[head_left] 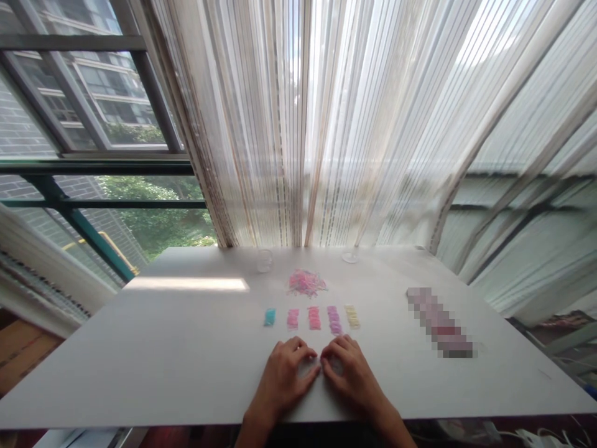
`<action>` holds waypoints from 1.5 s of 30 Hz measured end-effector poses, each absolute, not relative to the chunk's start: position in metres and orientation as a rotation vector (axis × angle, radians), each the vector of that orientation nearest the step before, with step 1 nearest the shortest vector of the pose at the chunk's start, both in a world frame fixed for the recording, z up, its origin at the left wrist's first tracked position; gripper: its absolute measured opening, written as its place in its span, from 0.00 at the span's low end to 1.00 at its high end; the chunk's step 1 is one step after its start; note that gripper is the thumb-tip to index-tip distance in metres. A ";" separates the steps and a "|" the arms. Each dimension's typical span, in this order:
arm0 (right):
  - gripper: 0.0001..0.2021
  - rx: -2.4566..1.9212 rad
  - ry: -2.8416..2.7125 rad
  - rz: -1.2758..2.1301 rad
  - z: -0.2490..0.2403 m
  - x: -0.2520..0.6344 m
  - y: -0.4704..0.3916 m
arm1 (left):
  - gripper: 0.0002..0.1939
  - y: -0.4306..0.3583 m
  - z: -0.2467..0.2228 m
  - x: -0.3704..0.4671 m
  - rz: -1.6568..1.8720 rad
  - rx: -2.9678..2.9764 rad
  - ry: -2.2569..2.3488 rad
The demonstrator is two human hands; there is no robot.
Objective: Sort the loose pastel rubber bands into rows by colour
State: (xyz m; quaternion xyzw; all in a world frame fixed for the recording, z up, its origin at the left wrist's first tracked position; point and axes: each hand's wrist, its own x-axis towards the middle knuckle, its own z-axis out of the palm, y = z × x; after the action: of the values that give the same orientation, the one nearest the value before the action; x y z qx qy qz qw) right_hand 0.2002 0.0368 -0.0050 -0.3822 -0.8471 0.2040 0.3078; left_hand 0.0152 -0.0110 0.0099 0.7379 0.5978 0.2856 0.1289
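My left hand (290,370) and my right hand (346,371) rest close together near the table's front edge. Fingers on both are curled toward the thumbs, and the fingertips nearly meet in the middle. Whatever may be pinched there is too small to make out. Just beyond the hands lies a row of small coloured piece groups: turquoise (269,317), light pink (292,319), deeper pink (314,318), purple (334,320) and yellow (352,317). Behind them sits a loose heap of thin, mostly pink pieces (306,282).
A clear cup (264,261) stands at the back left of the heap, with a clear round lid or dish (349,257) at the back right. A blurred-out pinkish long object (438,323) lies on the right of the white table (177,348). Curtains (326,124) hang behind.
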 end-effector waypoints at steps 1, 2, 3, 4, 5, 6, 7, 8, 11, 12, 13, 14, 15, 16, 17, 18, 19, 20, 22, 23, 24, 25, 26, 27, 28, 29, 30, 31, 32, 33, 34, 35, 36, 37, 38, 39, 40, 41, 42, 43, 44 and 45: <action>0.07 -1.007 -2.234 0.541 -0.005 0.201 0.037 | 0.05 -0.011 0.009 0.016 0.842 2.149 1.750; 0.07 -1.002 -2.228 0.543 -0.005 0.201 0.037 | 0.04 -0.011 0.008 0.017 0.856 2.155 1.756; 0.07 -0.998 -2.220 0.546 -0.005 0.201 0.036 | 0.04 -0.011 0.007 0.017 0.869 2.164 1.757; 0.07 -0.994 -2.210 0.550 -0.005 0.202 0.036 | 0.05 -0.011 0.006 0.017 0.882 2.177 1.754; 0.07 -0.989 -2.199 0.553 -0.005 0.202 0.036 | 0.05 -0.011 0.005 0.017 0.895 2.189 1.750; 0.07 -0.985 -2.188 0.555 -0.005 0.202 0.036 | 0.05 -0.011 0.004 0.016 0.909 2.200 1.744; 0.07 -0.980 -2.180 0.554 -0.005 0.203 0.036 | 0.05 -0.011 0.003 0.016 0.925 2.205 1.734; 0.07 -0.976 -2.176 0.551 -0.005 0.203 0.036 | 0.06 -0.011 0.002 0.015 0.944 2.204 1.724; 0.07 -0.972 -2.182 0.539 -0.005 0.204 0.037 | 0.06 -0.013 0.001 0.013 0.998 2.171 1.695; 0.06 -0.971 -2.183 0.535 -0.005 0.204 0.037 | 0.06 -0.013 0.000 0.013 1.010 2.159 1.687; 0.06 -0.969 -2.181 0.530 -0.006 0.204 0.037 | 0.07 -0.014 0.001 0.012 1.019 2.149 1.681; 0.06 -0.965 -2.177 0.525 -0.007 0.204 0.038 | 0.07 -0.014 0.001 0.012 1.025 2.142 1.675; 0.06 -0.959 -2.173 0.522 -0.007 0.204 0.038 | 0.07 -0.014 0.002 0.012 1.031 2.136 1.670; 0.07 -0.952 -2.173 0.521 -0.008 0.204 0.038 | 0.07 -0.014 0.002 0.012 1.038 2.132 1.664; 0.07 -0.945 -2.174 0.522 -0.009 0.204 0.039 | 0.08 -0.014 0.003 0.012 1.045 2.128 1.660; 0.07 -0.939 -2.175 0.524 -0.010 0.204 0.039 | 0.08 -0.014 0.004 0.012 1.053 2.123 1.656; 0.07 -0.935 -2.174 0.527 -0.010 0.204 0.039 | 0.08 -0.014 0.004 0.012 1.065 2.118 1.650; 0.07 -0.931 -2.171 0.531 -0.011 0.204 0.040 | 0.08 -0.015 0.004 0.012 1.078 2.111 1.644; 0.07 -0.922 -2.161 0.533 -0.013 0.204 0.040 | 0.08 -0.015 0.004 0.011 1.105 2.098 1.628; 0.07 -0.917 -2.158 0.534 -0.013 0.205 0.040 | 0.08 -0.015 0.004 0.011 1.119 2.091 1.615; 0.08 -0.912 -2.156 0.536 -0.014 0.205 0.040 | 0.08 -0.015 0.004 0.011 1.134 2.082 1.597; 0.08 -0.910 -2.155 0.539 -0.015 0.205 0.041 | 0.08 -0.015 0.003 0.010 1.148 2.070 1.579; 0.08 -0.910 -2.153 0.543 -0.015 0.205 0.041 | 0.08 -0.015 0.002 0.010 1.161 2.055 1.563; 0.09 -0.910 -2.152 0.549 -0.015 0.205 0.041 | 0.08 -0.015 0.002 0.010 1.172 2.041 1.553; 0.09 -0.910 -2.151 0.554 -0.015 0.205 0.041 | 0.08 -0.015 0.001 0.010 1.179 2.028 1.551; 0.09 -0.908 -2.151 0.556 -0.016 0.205 0.041 | 0.08 -0.015 0.001 0.010 1.180 2.019 1.554; 0.08 -0.904 -2.153 0.556 -0.016 0.205 0.041 | 0.08 -0.015 0.000 0.010 1.178 2.014 1.562; 0.08 -0.899 -2.155 0.556 -0.015 0.206 0.041 | 0.08 -0.015 0.000 0.010 1.173 2.016 1.569; 0.07 -0.894 -2.155 0.555 -0.015 0.206 0.041 | 0.08 -0.014 0.001 0.010 1.169 2.024 1.573; 0.06 -0.889 -2.153 0.555 -0.014 0.206 0.041 | 0.09 -0.014 0.001 0.010 1.165 2.035 1.576; 0.05 -0.884 -2.151 0.556 -0.014 0.206 0.041 | 0.09 -0.014 0.001 0.010 1.161 2.047 1.577; 0.05 -0.879 -2.148 0.558 -0.013 0.206 0.040 | 0.09 -0.013 0.002 0.011 1.156 2.057 1.576; 0.04 -0.875 -2.144 0.560 -0.012 0.206 0.040 | 0.10 -0.013 0.003 0.011 1.152 2.063 1.575; 0.04 -0.871 -2.139 0.561 -0.011 0.206 0.040 | 0.10 -0.013 0.003 0.011 1.145 2.065 1.575; 0.04 -0.868 -2.134 0.561 -0.010 0.206 0.039 | 0.10 -0.013 0.004 0.012 1.138 2.064 1.576; 0.04 -0.865 -2.129 0.559 -0.009 0.206 0.039 | 0.10 -0.013 0.004 0.012 1.130 2.062 1.579; 0.04 -0.862 -2.124 0.557 -0.008 0.206 0.039 | 0.10 -0.013 0.004 0.012 1.122 2.061 1.583; 0.05 -0.860 -2.120 0.555 -0.007 0.206 0.039 | 0.10 -0.013 0.003 0.012 1.114 2.060 1.590; 0.06 -0.859 -2.116 0.553 -0.006 0.206 0.039 | 0.09 -0.013 0.003 0.012 1.105 2.059 1.601; 0.06 -0.860 -2.114 0.552 -0.005 0.206 0.039 | 0.09 -0.013 0.003 0.012 1.096 2.060 1.613; 0.06 -0.863 -2.112 0.552 -0.005 0.206 0.038 | 0.09 -0.013 0.003 0.013 1.086 2.061 1.627; 0.06 -0.866 -2.108 0.551 -0.005 0.206 0.038 | 0.09 -0.014 0.003 0.013 1.074 2.063 1.641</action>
State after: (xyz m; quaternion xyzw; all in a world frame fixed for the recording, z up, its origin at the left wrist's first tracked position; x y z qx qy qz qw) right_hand 0.2055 0.0382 -0.0047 -0.3404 -0.8287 0.2166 0.3878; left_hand 0.0129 -0.0137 0.0027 0.7167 0.5704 0.3733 0.1470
